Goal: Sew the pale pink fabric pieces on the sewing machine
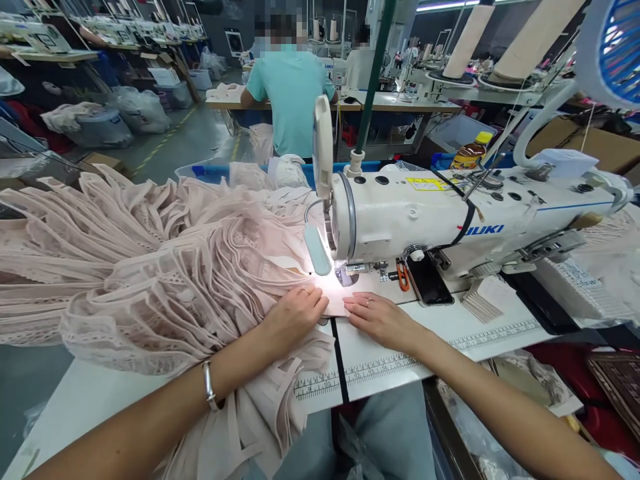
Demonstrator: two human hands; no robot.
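Note:
A white sewing machine (400,217) stands on the table, its lamp lighting the needle area. Pale pink fabric (333,300) lies flat in that light, just in front of the needle. On its left part rests my left hand (297,313), fingers closed together at the cloth. My right hand (383,320) lies at the right edge of the same piece, palm down with its fingers stretched out. A large heap of pink lace-trimmed garments (200,267) covers the table left of the machine and hangs over the front edge beside my left forearm.
Right of the needle lie orange thread snips (403,275) and a black phone (430,280). A printed ruler (373,369) runs along the white table's front. Thread cones (467,43) and a fan (617,50) stand at the upper right. A person in a teal shirt (295,93) sits ahead.

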